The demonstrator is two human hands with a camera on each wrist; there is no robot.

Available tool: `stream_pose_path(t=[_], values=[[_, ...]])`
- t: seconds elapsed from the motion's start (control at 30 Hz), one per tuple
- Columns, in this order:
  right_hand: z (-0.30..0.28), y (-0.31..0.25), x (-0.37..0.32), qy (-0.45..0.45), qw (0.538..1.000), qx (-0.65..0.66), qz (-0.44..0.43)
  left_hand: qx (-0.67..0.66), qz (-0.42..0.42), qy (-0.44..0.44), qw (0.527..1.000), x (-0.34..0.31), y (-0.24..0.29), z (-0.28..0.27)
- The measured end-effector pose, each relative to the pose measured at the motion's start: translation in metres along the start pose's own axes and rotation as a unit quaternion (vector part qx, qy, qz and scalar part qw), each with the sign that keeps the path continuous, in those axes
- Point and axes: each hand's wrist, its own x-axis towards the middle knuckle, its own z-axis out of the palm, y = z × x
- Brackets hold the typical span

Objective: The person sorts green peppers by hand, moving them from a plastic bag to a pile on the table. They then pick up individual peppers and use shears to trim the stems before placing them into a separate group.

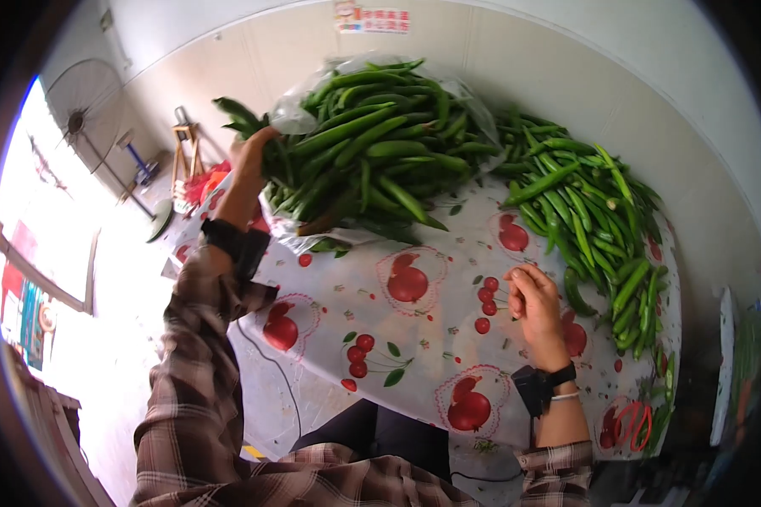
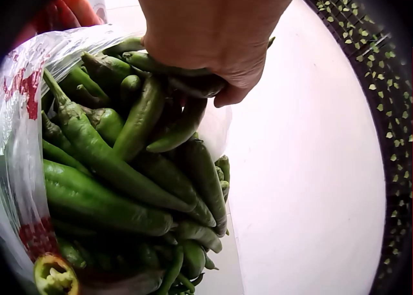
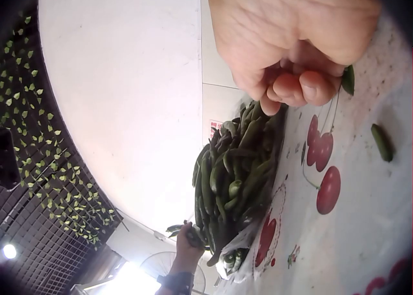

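My left hand [image 1: 249, 156] grips green peppers [image 1: 238, 117] at the left side of a heaped pile. Their ends stick out past the hand on the left. In the left wrist view the fingers curl down over dark green peppers [image 2: 197, 83], and the fingertips are partly hidden. The pile of long green peppers [image 1: 380, 144] fills a clear plastic bag [image 1: 292, 114]. My right hand [image 1: 533, 304] hangs over the tablecloth with its fingers loosely curled, apart from the peppers. Nothing shows in it in the right wrist view.
A second heap of slimmer green peppers [image 1: 579, 203] spreads along the right of the table. The tablecloth [image 1: 338, 287] is printed with red fruit. Red scissors [image 1: 632, 425] lie at the near right corner. A standing fan [image 1: 76, 122] and red things [image 1: 203, 182] are on the left.
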Motion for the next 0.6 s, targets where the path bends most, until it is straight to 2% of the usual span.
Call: stream_pose_path(t=[0.07, 0.1, 0.13, 0.2, 0.33, 0.5, 0.6], values=[[0.002, -0.001, 0.002, 0.001, 1.0, -0.014, -0.001, 0.056, 0.013, 0.043, 0.997, -0.016, 0.015, 0.008], [0.002, 0.001, 0.002, -0.002, 1.0, -0.016, -0.006, 0.068, 0.057, 0.057, 0.994, -0.008, 0.008, 0.004], [0.002, 0.002, 0.002, 0.001, 1.0, -0.018, -0.013, 0.045, 0.08, 0.038, 0.995, -0.006, 0.005, 0.004], [0.004, 0.001, 0.002, -0.009, 1.0, -0.015, -0.012, 0.028, 0.066, 0.01, 0.997, -0.004, 0.005, 0.002], [0.002, 0.001, 0.002, -0.005, 1.0, -0.002, -0.006, 0.016, 0.084, 0.009, 0.996, -0.003, 0.003, 0.002], [0.003, 0.0, 0.001, -0.008, 1.0, -0.013, -0.009, 0.144, 0.135, 0.002, 0.98, -0.014, 0.018, 0.007], [0.002, 0.002, 0.002, -0.015, 1.0, -0.015, -0.012, 0.158, 0.129, -0.012, 0.979, -0.006, 0.012, 0.001]])
